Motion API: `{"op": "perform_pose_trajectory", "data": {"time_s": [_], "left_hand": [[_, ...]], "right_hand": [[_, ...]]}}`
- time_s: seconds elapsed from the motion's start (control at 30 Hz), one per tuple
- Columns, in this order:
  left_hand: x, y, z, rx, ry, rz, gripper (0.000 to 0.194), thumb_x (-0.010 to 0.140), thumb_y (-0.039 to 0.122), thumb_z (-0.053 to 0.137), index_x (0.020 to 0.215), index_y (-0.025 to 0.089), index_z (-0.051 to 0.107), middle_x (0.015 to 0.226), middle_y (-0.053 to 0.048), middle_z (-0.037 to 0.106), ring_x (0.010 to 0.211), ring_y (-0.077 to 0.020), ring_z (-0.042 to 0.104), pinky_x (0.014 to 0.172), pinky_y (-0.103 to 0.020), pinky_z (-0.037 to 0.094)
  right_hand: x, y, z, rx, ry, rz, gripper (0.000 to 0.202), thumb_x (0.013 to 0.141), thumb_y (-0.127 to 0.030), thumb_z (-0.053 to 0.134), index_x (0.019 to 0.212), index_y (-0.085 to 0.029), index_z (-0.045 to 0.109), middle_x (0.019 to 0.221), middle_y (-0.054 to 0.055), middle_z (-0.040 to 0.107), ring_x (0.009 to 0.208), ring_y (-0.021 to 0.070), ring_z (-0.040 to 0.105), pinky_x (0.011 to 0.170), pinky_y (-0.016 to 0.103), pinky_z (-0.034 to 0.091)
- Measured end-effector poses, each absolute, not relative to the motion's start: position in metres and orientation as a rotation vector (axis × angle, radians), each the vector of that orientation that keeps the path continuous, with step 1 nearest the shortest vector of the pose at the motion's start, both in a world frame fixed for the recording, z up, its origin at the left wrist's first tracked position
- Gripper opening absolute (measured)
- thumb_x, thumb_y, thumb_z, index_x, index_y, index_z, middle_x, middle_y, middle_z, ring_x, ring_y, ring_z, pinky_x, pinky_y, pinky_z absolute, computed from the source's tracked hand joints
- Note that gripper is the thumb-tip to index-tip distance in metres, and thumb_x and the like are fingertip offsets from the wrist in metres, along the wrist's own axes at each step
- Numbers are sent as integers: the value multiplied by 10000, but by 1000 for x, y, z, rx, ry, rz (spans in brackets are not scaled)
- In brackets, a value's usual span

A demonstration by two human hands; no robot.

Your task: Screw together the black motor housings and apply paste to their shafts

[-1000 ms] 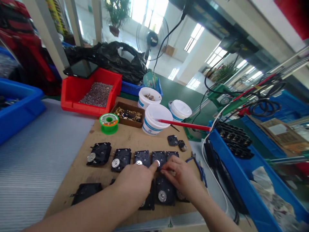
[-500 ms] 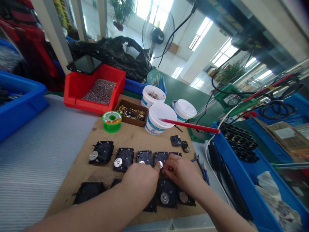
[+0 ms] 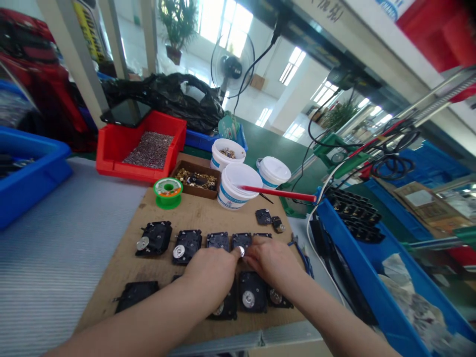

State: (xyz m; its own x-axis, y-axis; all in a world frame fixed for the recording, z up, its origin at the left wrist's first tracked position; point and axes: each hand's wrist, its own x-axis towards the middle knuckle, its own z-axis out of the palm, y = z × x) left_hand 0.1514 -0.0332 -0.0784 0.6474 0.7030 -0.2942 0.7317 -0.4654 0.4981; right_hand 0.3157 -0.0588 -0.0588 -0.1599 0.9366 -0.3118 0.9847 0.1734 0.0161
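Black square modules with silver discs lie in two rows on a brown board (image 3: 201, 214). My left hand (image 3: 213, 270) is curled over the back row, a fingertip against the silver disc (image 3: 241, 252) of one black square module (image 3: 241, 241). At that module's right side, my right hand (image 3: 273, 260) has its fingers pinched together; their tips are partly hidden. Other modules lie beside my hands: a left one (image 3: 155, 237), its neighbour (image 3: 188, 243) and a front-row one (image 3: 253, 291). My forearms cover part of the front row.
Behind the modules stand a solder spool (image 3: 168, 199), a brown box of brass parts (image 3: 201, 191), a red bin (image 3: 126, 171) and white tubs, one with a red stick (image 3: 278, 193) across it. Pliers (image 3: 303, 255) lie right, beside a blue crate (image 3: 357, 267).
The whole view has shifted slightly as the head moved. Both hands stay at the same module, with the left fingertip still against its disc.
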Motion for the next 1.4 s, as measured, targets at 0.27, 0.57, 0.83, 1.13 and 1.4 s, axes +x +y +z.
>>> {"op": "perform_pose_trajectory", "data": {"time_s": [0.27,0.57,0.83,1.13,1.4], "left_hand": [[140,-65,-71,777,923,425,307,938,362,442,1051,162,646,489,104,334,357,-55,195,370,-155,182],[163,-126,-114,124,809,509,294,742,417,760,730,131,691,653,-51,672,658,-180,650,615,-246,503],[165,-128,-122,222,772,542,294,674,421,816,728,147,722,806,-105,740,911,-271,679,741,-302,534],[168,-132,-123,327,801,645,278,700,453,777,763,187,723,934,-95,739,988,-272,640,771,-306,508],[171,-120,-99,503,787,450,466,572,568,798,663,174,567,495,71,492,389,-46,312,400,-200,177]], "right_hand": [[309,-146,-42,2291,2942,-86,188,960,-318,538,1058,-218,664,851,40,636,742,162,628,644,247,489],[262,-161,-93,2277,3043,419,464,1047,-320,288,768,-218,644,787,-17,708,745,158,623,710,307,357],[281,-166,-97,2200,3069,260,487,1053,-392,256,806,-224,641,812,-6,703,734,167,597,677,307,338],[296,-166,-96,2107,3069,-87,140,938,-202,487,879,-244,607,893,1,691,780,190,607,698,305,420],[322,-169,-74,2279,3018,-247,100,953,-176,505,957,-243,580,789,-15,690,682,135,671,621,209,519]]}}
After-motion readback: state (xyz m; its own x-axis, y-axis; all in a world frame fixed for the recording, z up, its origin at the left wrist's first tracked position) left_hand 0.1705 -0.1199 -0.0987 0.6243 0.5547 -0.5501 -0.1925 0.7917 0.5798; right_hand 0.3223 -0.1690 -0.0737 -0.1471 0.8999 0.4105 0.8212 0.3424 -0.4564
